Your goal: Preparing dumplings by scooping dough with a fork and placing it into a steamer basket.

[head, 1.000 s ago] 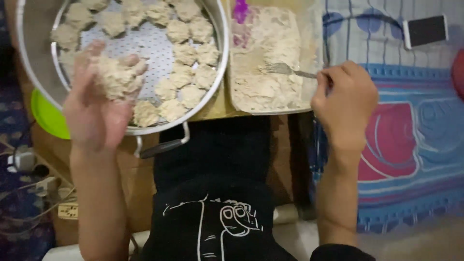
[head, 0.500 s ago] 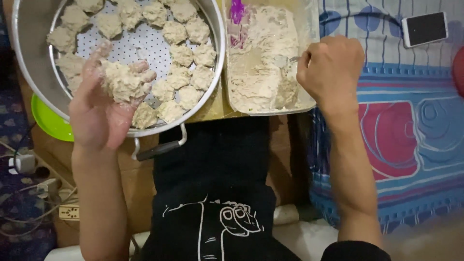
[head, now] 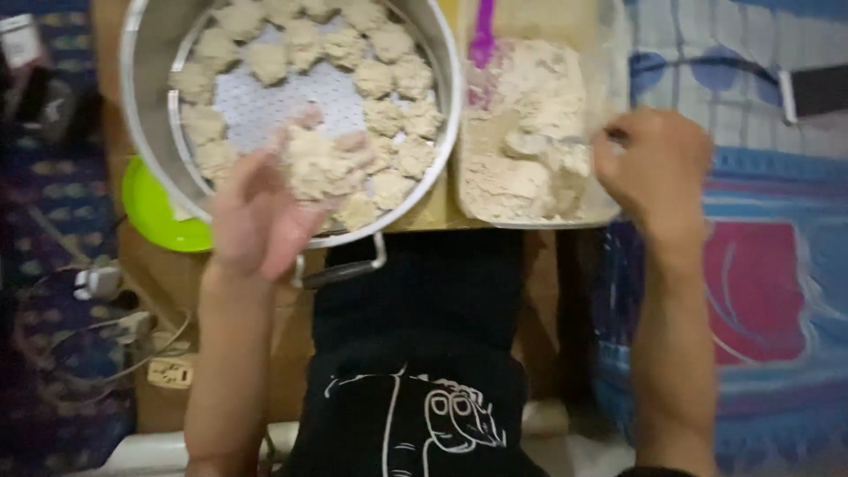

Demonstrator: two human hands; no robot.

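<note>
My left hand [head: 256, 221] is cupped palm up over the near rim of a large metal steamer pot [head: 141, 132] and holds a pale, crumbly lump of dough [head: 318, 163]. Several similar lumps [head: 389, 79] lie in a ring on the pot's perforated white tray [head: 291, 97]. To the right stands a clear rectangular container [head: 530, 223] of the same pale mixture [head: 530, 115]. My right hand [head: 658, 168] is closed in a fist at its right edge. The fork it held a moment ago is almost wholly hidden by the fingers.
A purple utensil [head: 482, 40] stands in the container's far end. A green plate [head: 155, 212] shows under the pot at left. A phone [head: 817, 88] lies on the blue patterned mat [head: 760, 291] at right. Cables and a power strip [head: 168, 371] lie on the floor at left.
My right hand has moved from the container's right side in over its edge, and the fork is no longer in plain sight. My left hand with the lump has stayed over the pot.
</note>
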